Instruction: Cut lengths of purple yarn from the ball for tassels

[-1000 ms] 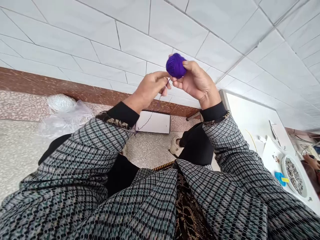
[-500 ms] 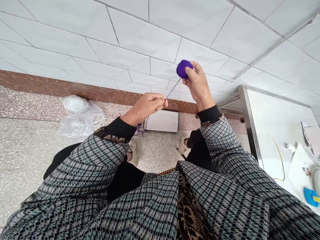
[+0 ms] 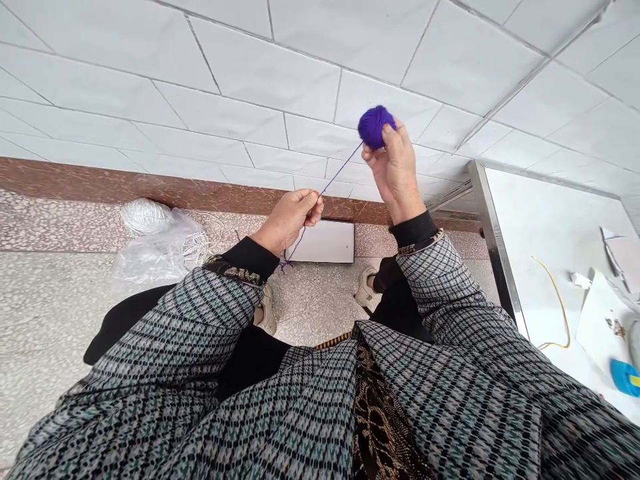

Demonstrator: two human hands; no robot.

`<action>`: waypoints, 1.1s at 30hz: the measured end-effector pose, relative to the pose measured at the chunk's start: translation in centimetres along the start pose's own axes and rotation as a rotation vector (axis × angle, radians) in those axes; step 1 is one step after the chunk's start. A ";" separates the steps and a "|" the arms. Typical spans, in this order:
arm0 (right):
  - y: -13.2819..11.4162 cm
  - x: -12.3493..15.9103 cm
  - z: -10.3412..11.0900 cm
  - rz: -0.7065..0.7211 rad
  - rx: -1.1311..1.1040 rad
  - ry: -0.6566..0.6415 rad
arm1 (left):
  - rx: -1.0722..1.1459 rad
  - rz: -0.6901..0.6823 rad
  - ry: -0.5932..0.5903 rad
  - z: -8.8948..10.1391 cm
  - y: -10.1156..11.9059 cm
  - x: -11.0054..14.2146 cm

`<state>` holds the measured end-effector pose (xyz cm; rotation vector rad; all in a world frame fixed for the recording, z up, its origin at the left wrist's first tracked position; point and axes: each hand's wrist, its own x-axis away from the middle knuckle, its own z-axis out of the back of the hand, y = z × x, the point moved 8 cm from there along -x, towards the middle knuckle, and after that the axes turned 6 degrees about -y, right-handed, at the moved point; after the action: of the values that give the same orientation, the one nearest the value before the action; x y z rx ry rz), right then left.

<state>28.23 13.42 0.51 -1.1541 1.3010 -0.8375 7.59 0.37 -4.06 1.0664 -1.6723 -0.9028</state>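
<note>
My right hand (image 3: 395, 167) is raised in front of the tiled wall, its fingers closed on a small ball of purple yarn (image 3: 374, 125). A taut purple strand (image 3: 343, 167) slants down and left from the ball. My left hand (image 3: 293, 217), lower and to the left, pinches that strand between thumb and fingers. Below this pinch the strand hangs past my wrist towards a loose tangle of purple yarn (image 3: 285, 264), partly hidden behind my left cuff.
A white flat box (image 3: 327, 241) lies on the floor between my shoes. To its left are a white yarn ball (image 3: 145, 216) and a clear plastic bag (image 3: 155, 253). At right stands a white table (image 3: 530, 227) with a yellow cord (image 3: 561, 303) and a blue object (image 3: 624, 377).
My left hand has shifted slightly left and down, so a longer stretch of strand shows between the hands. The ball has risen and moved a little right, and yarn now shows hanging below my left hand.
</note>
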 end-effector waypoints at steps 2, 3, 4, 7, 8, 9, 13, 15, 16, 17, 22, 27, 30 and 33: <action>0.3 -0.2 1.3 -0.032 -0.022 0.094 | -0.064 -0.034 -0.021 -0.3 -0.1 0.0; 0.5 -0.2 1.8 -0.047 -0.019 0.126 | -0.093 -0.048 -0.024 -0.4 -0.1 0.0; 0.5 -0.2 2.3 -0.056 -0.001 0.146 | -0.118 -0.059 -0.023 -0.3 -0.2 0.1; 0.3 -0.1 2.7 -0.058 0.124 0.145 | -0.214 -0.125 0.025 0.3 0.2 0.2; 0.2 0.0 2.5 -0.058 0.171 0.130 | -0.277 -0.158 0.050 0.5 0.5 0.3; 0.0 0.2 2.3 -0.061 0.218 0.114 | -0.356 -0.194 0.074 0.7 0.9 0.4; -1.1 0.7 1.5 -0.061 0.379 0.095 | -0.672 -0.335 0.105 0.6 2.6 0.9; -1.6 1.0 1.3 -0.060 0.438 0.090 | -0.761 -0.403 0.024 -0.1 3.4 1.3; -1.8 1.1 1.1 -0.075 0.481 0.066 | -0.783 -0.420 -0.023 -0.4 3.8 1.5; -1.8 1.2 0.7 -0.109 0.541 0.014 | -0.791 -0.422 -0.058 -0.5 4.1 1.7; 0.6 4.6 -3.0 -0.487 0.571 -0.711 | -0.721 -0.394 0.042 2.1 6.5 1.9; -0.2 6.9 -5.5 -0.449 0.035 -0.972 | -0.659 -0.283 0.025 3.1 6.0 0.6; -0.6 4.7 -5.1 -0.270 -0.094 -0.669 | -0.633 -0.230 -0.085 1.5 4.5 0.0; 0.0 3.2 -4.4 -0.198 -0.060 -0.320 | -0.648 -0.208 -0.284 -1.0 3.4 0.3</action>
<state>24.37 9.66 0.04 -1.4178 0.9651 -0.7226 7.63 1.21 -0.55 0.6868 -1.3390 -1.6537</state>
